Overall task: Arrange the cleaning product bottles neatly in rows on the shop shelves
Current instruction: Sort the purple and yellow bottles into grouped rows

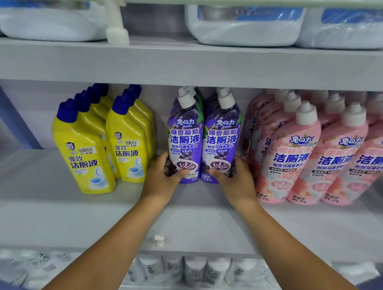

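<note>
I saw purple bottles (202, 141) upright, two rows touching, at centre, white caps toward 12 o'clock. Yellow bottles (102, 145) stood at 9 o'clock, blue-capped; pink bottles (317, 159) at 3 o'clock, packed.

- Left hand (165, 176) grips the base of the left purple bottle (184, 142); thumb lies across its front label.
- Right hand (235, 177) grips the base of the right purple bottle (221, 144) — the two bottles touch side by side, upright, between the hands.
- Further purple bottles stand in file behind each.
- Yellow bottles (85, 153), blue caps, two files, just left of the left hand.
- Pink bottles (295, 158), white caps, several files, just right of the right hand.
- Grey shelf (73, 216) bears all three groups; small white clip (159, 240) on its front edge, between the forearms.
</note>
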### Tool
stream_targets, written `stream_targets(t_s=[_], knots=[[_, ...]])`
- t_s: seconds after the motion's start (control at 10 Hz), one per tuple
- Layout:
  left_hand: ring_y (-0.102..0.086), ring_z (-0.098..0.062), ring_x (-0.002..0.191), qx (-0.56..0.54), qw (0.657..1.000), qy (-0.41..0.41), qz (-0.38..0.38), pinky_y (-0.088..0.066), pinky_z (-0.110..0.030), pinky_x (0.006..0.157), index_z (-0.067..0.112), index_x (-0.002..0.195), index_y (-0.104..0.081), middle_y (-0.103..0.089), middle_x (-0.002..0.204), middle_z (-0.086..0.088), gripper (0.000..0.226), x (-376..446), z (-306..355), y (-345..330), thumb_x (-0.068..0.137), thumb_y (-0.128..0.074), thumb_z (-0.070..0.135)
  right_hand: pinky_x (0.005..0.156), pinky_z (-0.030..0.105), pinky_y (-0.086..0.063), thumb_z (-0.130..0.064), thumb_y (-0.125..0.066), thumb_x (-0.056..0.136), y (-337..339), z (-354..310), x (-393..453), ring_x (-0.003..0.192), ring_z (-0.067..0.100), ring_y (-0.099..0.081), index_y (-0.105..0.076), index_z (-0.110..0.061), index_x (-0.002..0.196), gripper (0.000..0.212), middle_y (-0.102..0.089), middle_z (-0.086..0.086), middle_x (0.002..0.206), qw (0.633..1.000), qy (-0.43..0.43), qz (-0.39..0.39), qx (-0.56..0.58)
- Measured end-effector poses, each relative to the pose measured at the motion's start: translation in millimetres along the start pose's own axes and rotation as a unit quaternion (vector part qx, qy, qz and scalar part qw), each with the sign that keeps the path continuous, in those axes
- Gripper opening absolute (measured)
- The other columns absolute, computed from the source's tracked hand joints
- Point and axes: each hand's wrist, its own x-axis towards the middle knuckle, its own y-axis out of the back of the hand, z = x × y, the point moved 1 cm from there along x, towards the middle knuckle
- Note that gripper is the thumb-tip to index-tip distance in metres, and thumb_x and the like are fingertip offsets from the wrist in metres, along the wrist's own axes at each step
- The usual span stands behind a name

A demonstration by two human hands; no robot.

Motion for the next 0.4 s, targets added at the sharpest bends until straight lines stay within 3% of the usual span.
stream_targets(t_s=[0.1, 0.2, 0.3, 0.4], knots=[[-0.074, -0.013, 0.102, 0.006, 1.0, 0.027, -0.005, -0.06, -0.042, 0.092, 0.024, 0.122, -0.065, -0.077, 0.113, 0.004, 0.055, -4.2, 1.9, 1.6, 0.07, -0.084, 0.024, 0.093, 0.043, -0.057, -0.044, -0.08, 0.061, -2.0, 2.0, -1.5, 0.104, 0.011, -0.07, -0.066, -0.035, 0.11, 0.052, -0.073, -0.008, 0.112, 1.0, 0.0, 0.0, -0.015], [-0.074, -0.013, 0.102, 0.008, 0.999, 0.05, 0.001, -0.06, -0.039, 0.091, 0.022, 0.125, -0.065, -0.076, 0.115, 0.003, 0.061, -4.4, 2.7, 1.0, 0.068, -0.086, 0.032, 0.091, 0.042, -0.058, -0.043, -0.078, 0.063, -3.2, 1.5, -2.8, 0.102, 0.01, -0.07, -0.063, -0.035, 0.109, 0.049, -0.073, -0.008, 0.11, 1.0, 0.0, 0.001, -0.029], [-0.072, -0.001, 0.093, -0.014, 0.997, 0.082, 0.005, -0.057, -0.02, 0.079, 0.006, 0.129, -0.063, -0.074, 0.119, -0.007, 0.049, -8.6, 17.7, 2.4, 0.084, -0.082, 0.009, 0.092, 0.041, -0.059, -0.029, -0.08, 0.073, -1.1, 2.0, -7.3, 0.102, 0.008, -0.07, -0.061, -0.032, 0.112, 0.044, -0.073, -0.008, 0.112, 1.0, 0.009, -0.008, -0.005], [-0.067, 0.012, 0.09, 0.008, 0.996, 0.084, 0.019, -0.048, -0.008, 0.075, 0.01, 0.133, -0.06, -0.071, 0.121, 0.002, 0.052, -26.6, 33.8, 6.4, 0.087, -0.08, 0.023, 0.092, 0.039, -0.059, -0.026, -0.078, 0.078, 0.6, -5.0, -12.3, 0.102, 0.005, -0.071, -0.061, -0.025, 0.118, 0.043, -0.073, -0.007, 0.114, 0.999, 0.028, -0.022, 0.016]])
